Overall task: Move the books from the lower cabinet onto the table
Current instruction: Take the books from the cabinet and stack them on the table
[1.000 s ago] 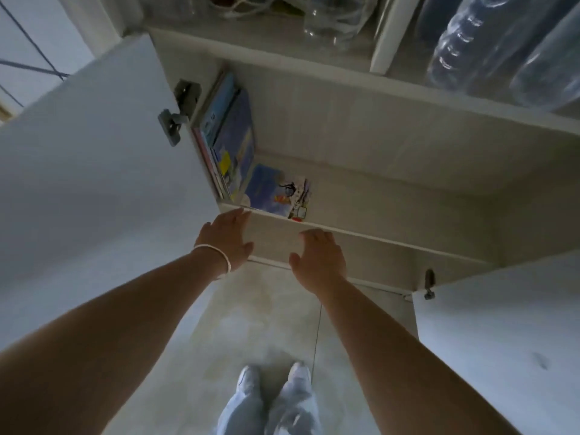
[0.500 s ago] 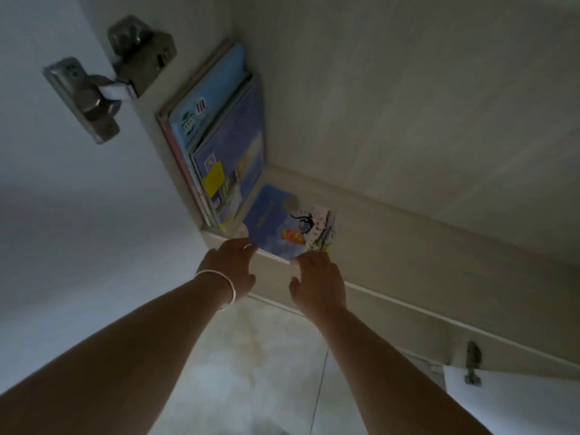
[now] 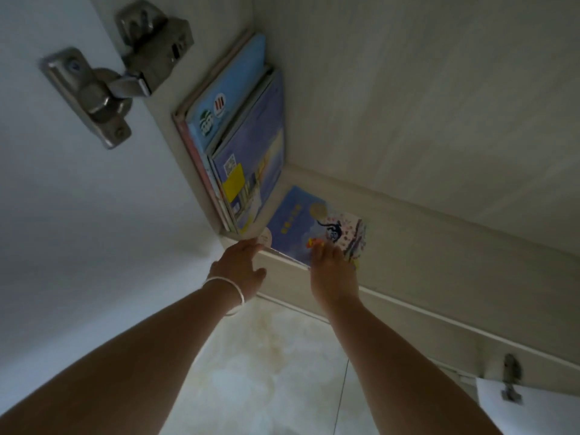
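left hand point(image 3: 243, 266): reached to the front lip of the cabinet point(image 3: 408, 120) floor, fingers stretched loosely apart and gripping nothing; the fingertips lay at the edge, just beside the near corner of the flat book.
right hand point(image 3: 332, 273): fingers lay on the near edge of the flat book point(image 3: 309, 226), thumb side hidden – whether they pinched it or only rested there could not be told.
flat book: blue cover with a cartoon figure, lying on the cabinet floor, its near edge under the right fingertips.
standing books point(image 3: 241, 133): a row leaning against the left wall, beyond the left fingertips and not touching them.
bracelet point(image 3: 233, 291): a pale band around the left wrist.
door point(image 3: 78, 230): swung open left of the left hand – its metal hinge point(image 3: 116, 80) sat well above the fingers.
floor point(image 3: 266, 372): pale tile below both forearms.
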